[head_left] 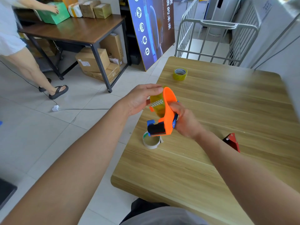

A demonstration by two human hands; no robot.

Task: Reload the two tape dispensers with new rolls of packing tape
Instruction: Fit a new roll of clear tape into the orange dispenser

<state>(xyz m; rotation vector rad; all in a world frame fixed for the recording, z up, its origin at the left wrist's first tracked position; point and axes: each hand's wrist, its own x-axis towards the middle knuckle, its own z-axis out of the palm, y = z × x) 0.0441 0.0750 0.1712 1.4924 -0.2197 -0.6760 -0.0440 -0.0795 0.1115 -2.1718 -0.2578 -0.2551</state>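
Light wood-grain counter [211,168], rounded corners. Full tape roll [180,74], yellowish, near far-left corner, hole up. Near-spent roll [151,141], pale ring, flat at left edge, midway along. Red dispenser [232,142] toward right edge, partly hidden. All three well apart.

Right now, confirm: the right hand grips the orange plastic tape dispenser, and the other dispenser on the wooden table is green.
Wrong colour: the head view shows the other dispenser on the wooden table is red, not green. The right hand does grip the orange plastic tape dispenser.
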